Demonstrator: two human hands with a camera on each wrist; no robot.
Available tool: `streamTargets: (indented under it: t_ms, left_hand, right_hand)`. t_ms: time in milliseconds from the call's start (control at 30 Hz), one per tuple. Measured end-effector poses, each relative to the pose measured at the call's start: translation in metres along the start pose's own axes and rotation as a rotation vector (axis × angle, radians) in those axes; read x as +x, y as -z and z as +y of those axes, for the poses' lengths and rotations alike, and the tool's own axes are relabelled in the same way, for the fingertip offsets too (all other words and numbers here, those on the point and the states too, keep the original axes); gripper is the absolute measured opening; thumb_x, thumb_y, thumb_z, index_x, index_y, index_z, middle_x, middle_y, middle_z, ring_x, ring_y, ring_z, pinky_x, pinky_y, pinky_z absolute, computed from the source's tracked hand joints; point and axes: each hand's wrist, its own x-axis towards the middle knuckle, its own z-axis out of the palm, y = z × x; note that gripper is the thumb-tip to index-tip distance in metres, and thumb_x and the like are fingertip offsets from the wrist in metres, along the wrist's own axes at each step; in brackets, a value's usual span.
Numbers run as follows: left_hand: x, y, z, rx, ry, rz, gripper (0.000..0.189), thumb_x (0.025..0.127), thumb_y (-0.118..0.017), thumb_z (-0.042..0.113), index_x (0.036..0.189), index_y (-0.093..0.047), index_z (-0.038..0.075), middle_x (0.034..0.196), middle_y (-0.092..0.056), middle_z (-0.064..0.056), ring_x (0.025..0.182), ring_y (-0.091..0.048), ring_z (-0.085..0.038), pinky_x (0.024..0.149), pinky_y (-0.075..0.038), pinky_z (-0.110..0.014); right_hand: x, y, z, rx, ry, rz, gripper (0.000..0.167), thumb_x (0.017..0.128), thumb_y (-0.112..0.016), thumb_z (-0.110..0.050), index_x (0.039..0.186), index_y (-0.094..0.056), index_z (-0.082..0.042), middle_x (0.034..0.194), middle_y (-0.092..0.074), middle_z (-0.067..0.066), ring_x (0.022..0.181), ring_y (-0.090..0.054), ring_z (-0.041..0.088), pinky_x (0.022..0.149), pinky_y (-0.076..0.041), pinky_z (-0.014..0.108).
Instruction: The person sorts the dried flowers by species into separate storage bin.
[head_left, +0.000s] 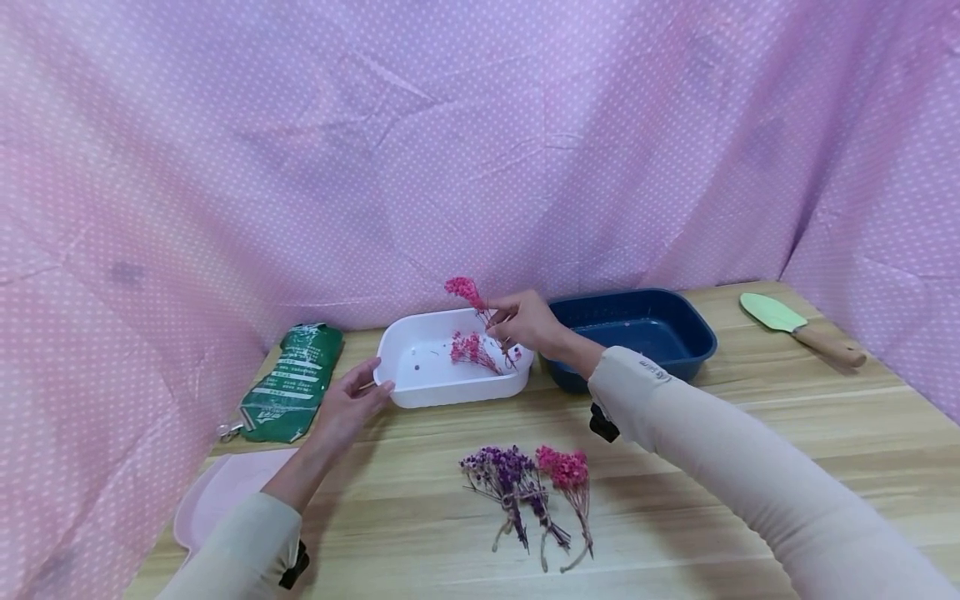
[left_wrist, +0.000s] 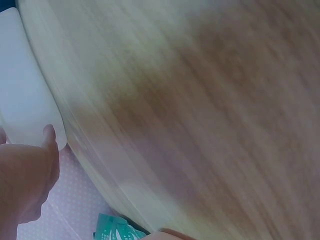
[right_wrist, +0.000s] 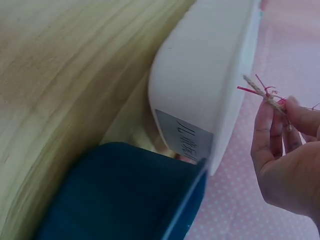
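My right hand [head_left: 528, 321] pinches a small bunch of pink dried flowers [head_left: 465, 290] by its stems, over the right part of a white tub [head_left: 442, 393]. In the right wrist view, twine [right_wrist: 270, 100] binds the stems between thumb and fingers. Another pink bunch [head_left: 471, 350] lies inside the tub among a few loose bits. The left hand [head_left: 352, 400] holds the tub's left end, thumb by the front corner and fingers at the rim; the left wrist view catches one fingertip on the outer wall. Nearer on the table lie purple dried flowers [head_left: 504, 475] beside a further pink bunch [head_left: 566, 471].
A dark blue tub [head_left: 705, 354] stands right beside the white one. Farther right lies a light green trowel [head_left: 772, 312] with a wooden handle. On the left are a green packet [head_left: 292, 383] and a pale pink tray [head_left: 225, 487]. Dotted pink cloth [head_left: 480, 167] hangs behind the wooden table.
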Motion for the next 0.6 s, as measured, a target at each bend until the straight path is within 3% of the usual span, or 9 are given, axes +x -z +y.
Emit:
streamTargets:
  t_ms: [233, 400, 600]
  left_hand:
    - [-0.001, -0.001, 0.000, -0.006, -0.002, -0.001, 0.067, 0.092, -0.065, 0.026, 0.150, -0.034, 0.014, 0.146, -0.040, -0.016, 0.130, -0.045, -0.029, 0.094, -0.049, -0.026]
    - [-0.001, 0.000, 0.001, -0.009, 0.000, -0.006, 0.067, 0.092, -0.065, 0.027, 0.150, -0.034, 0.015, 0.146, -0.040, -0.016, 0.130, -0.045, -0.029, 0.094, -0.049, -0.025]
    - [-0.001, 0.000, 0.001, -0.010, -0.009, -0.006, 0.066, 0.093, -0.065, 0.025, 0.150, -0.034, 0.014, 0.146, -0.039, -0.017, 0.130, -0.045, -0.030, 0.096, -0.048, -0.028]
  right_hand:
    - [0.005, -0.012, 0.008, -0.103, -0.010, -0.008, 0.048, 0.084, -0.067, 0.007, 0.130, -0.060, -0.005, 0.091, -0.068, 0.019, 0.073, -0.065, 0.036, 0.061, -0.061, 0.034]
    - [0.007, -0.016, 0.011, -0.199, -0.027, -0.015, 0.048, 0.084, -0.069, 0.005, 0.130, -0.060, -0.005, 0.091, -0.070, 0.020, 0.078, -0.065, 0.037, 0.057, -0.058, 0.028]
    - [0.005, -0.015, 0.012, -0.286, -0.023, 0.005, 0.045, 0.086, -0.070, -0.004, 0.129, -0.060, -0.001, 0.094, -0.071, 0.017, 0.072, -0.067, 0.033, 0.056, -0.056, 0.025]
